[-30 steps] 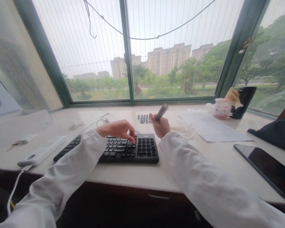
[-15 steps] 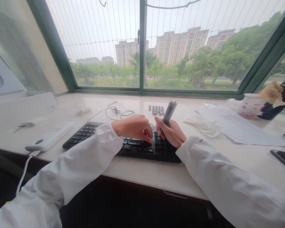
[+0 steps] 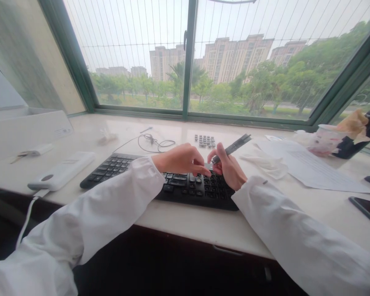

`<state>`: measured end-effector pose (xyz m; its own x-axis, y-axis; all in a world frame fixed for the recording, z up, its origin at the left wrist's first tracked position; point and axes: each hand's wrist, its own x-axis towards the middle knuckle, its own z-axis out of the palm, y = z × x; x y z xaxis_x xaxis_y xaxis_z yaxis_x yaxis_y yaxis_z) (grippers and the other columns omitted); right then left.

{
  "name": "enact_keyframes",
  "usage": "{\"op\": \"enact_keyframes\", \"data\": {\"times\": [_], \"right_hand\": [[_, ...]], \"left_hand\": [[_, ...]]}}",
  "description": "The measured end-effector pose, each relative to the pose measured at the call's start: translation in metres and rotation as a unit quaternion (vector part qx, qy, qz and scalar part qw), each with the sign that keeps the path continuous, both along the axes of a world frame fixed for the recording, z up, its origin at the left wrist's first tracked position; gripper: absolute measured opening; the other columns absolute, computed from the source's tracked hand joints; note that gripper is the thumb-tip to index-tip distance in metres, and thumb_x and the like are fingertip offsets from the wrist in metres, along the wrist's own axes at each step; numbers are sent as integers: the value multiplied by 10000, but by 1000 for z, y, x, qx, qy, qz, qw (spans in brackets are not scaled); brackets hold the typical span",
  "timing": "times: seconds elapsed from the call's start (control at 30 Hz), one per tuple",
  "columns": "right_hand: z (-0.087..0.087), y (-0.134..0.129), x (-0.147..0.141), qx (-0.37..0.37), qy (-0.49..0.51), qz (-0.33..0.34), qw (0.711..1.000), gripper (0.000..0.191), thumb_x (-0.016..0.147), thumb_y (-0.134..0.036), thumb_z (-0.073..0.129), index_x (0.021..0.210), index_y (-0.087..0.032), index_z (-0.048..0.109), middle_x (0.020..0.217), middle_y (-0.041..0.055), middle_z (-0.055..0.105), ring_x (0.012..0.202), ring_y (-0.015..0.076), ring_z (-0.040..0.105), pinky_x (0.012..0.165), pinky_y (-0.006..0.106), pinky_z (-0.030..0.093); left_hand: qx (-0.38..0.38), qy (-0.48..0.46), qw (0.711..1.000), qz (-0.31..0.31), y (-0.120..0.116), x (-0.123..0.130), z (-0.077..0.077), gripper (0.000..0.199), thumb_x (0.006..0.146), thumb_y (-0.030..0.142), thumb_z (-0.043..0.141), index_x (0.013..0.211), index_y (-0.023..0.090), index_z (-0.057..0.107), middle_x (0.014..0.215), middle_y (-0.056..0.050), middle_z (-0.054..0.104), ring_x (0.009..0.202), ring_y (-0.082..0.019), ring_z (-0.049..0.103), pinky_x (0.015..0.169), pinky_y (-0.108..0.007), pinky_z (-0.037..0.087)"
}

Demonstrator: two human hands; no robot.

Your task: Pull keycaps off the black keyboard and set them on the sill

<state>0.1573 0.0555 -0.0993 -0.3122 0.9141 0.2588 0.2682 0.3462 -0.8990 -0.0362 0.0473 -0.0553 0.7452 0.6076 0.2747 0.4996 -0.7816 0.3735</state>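
Note:
A black keyboard lies near the table's front edge, and on its right-hand part several key places show no caps. My right hand is closed around a bundle of thin dark grey sticks, which now leans to the right above the keyboard. Over the keys, my left hand has its fingers pressed together close to the right fingers; whatever they pinch is too small to make out. Behind the hands, several loose keycaps are laid out in rows on the white table.
A coiled black cable lies behind the keyboard. To the left are a white power bank and a white box. On the right are a tissue, printed paper, a cup and a phone.
The stick bundle has tipped from nearly upright to leaning right. My left hand has shifted right and lifted slightly, nearer my right fingers. The view has moved a little.

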Motion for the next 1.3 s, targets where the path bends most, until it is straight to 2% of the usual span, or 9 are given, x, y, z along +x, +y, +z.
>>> {"op": "enact_keyframes", "data": {"times": [0.17, 0.3, 0.47, 0.6, 0.73, 0.93, 1.13, 1.3], "right_hand": [[3, -3, -5, -47, 74, 19, 996, 749, 799, -852, 188, 703, -195, 536, 453, -37, 365, 404, 93, 295, 455, 261, 201], [3, -2, -6, -56, 86, 26, 994, 733, 781, -864, 227, 721, -196, 524, 477, -40, 378, 426, 94, 295, 462, 258, 209], [1, 1, -4, -33, 65, 13, 997, 663, 780, -839, 338, 747, -202, 517, 518, -46, 379, 503, 111, 347, 521, 257, 295], [7, -2, -4, -3, 69, -6, 998, 618, 773, -810, 418, 721, -199, 498, 592, -38, 401, 554, 110, 355, 556, 257, 332], [12, -3, -4, 13, 64, -38, 997, 599, 755, -793, 472, 695, -197, 484, 637, -24, 452, 579, 111, 378, 558, 256, 338], [9, 3, -2, -2, 69, -42, 997, 535, 743, -730, 574, 700, -206, 479, 586, -47, 423, 529, 95, 355, 503, 247, 317], [10, 7, -2, -42, 111, -19, 993, 528, 721, -685, 652, 639, -212, 431, 501, -54, 387, 446, 85, 330, 425, 256, 295], [11, 8, -2, -36, 136, -25, 990, 506, 704, -644, 702, 621, -204, 464, 502, -36, 449, 421, 85, 372, 413, 263, 313]], "left_hand": [[-11, -4, 1000, 29, 2, 1, -2, 280, 849, 412, 659, 704, 192, 751, 563, 28, 686, 496, -66, 602, 528, -176, 400], [5, 1, 999, 41, 5, 0, -4, 302, 845, 423, 662, 669, 191, 741, 567, 27, 686, 506, -68, 599, 544, -182, 395], [20, 12, 999, 45, 8, -2, -7, 351, 846, 484, 640, 677, 196, 748, 570, 21, 685, 498, -69, 587, 537, -187, 382], [42, 20, 998, 50, 8, -3, -8, 394, 857, 540, 599, 716, 207, 755, 574, 18, 683, 498, -71, 570, 536, -197, 372], [94, 9, 993, 68, 8, -4, -8, 326, 839, 522, 628, 800, 226, 757, 697, 14, 722, 546, -77, 585, 576, -210, 385], [157, 19, 983, 89, 8, -6, -11, 186, 837, 386, 642, 905, 254, 754, 824, 11, 747, 692, -123, 663, 629, -236, 414], [193, 15, 974, 121, 8, -6, -13, 268, 841, 396, 633, 1034, 243, 736, 836, -13, 759, 755, -176, 705, 666, -265, 471], [201, -1, 970, 136, 5, -4, -10, 248, 846, 376, 626, 1012, 218, 720, 849, -10, 760, 756, -174, 713, 662, -262, 491]]}}
